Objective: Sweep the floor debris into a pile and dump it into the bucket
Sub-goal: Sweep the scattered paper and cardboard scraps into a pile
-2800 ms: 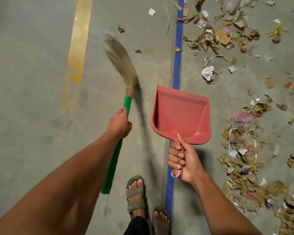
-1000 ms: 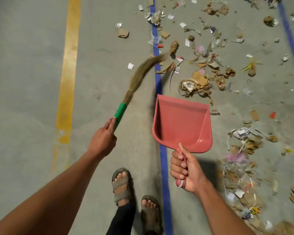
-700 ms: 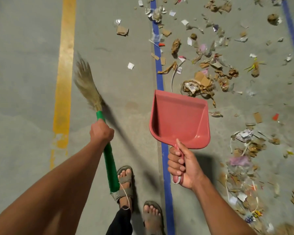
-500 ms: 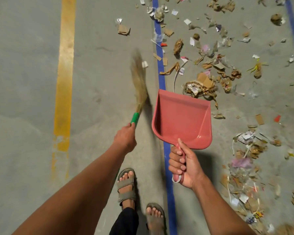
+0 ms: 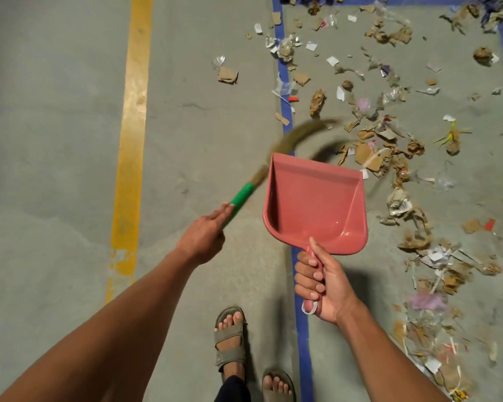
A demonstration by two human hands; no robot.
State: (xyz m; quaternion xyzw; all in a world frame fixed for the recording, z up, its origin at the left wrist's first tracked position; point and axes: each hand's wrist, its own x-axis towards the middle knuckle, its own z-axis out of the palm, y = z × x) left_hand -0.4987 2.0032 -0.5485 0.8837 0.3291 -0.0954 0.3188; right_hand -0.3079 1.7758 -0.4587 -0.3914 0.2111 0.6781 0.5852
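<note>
Your left hand (image 5: 201,239) grips the broom (image 5: 241,195), your right hand (image 5: 323,282) grips the empty dustpan (image 5: 314,204); debris (image 5: 389,146) lies scattered across the floor (image 5: 55,111), unpiled.

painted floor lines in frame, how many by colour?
2 colours: one yellow line runs up the left side. The blue line, running up between the feet and behind the dustpan, turns along the top and down the far right, edging the debris.

Green-handled broom (image 5: 276,158) blurred, bristles bent over blue line; paper-and-cardboard debris (image 5: 384,146) scattered on floor.
</note>
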